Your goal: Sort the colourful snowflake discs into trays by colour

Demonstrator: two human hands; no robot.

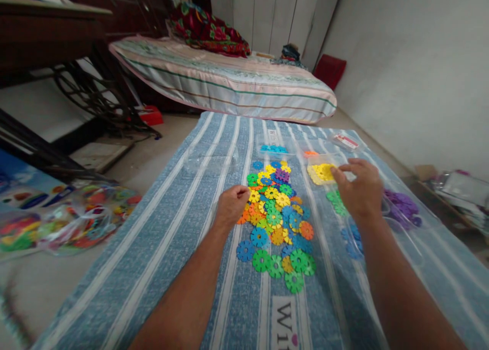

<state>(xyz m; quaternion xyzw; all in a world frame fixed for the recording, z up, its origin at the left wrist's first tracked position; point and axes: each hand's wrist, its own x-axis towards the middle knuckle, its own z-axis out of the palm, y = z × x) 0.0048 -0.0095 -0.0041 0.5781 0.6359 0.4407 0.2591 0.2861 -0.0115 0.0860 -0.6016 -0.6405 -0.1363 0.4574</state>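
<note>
Our left hand (pixel 231 205) sits closed at the mixed pile (pixel 278 215); right hand (pixel 359 189) grip over yellow discs (pixel 321 172) unclear; we match colours.

Matt plastic discs (pixel 275 218) — woven cloth (pixel 183 238)

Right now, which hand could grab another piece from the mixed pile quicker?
Probably the left hand: it rests right at the left edge of the mixed pile. The right hand is off to the side, over the sorted yellow pieces, and would have to come back across.
</note>
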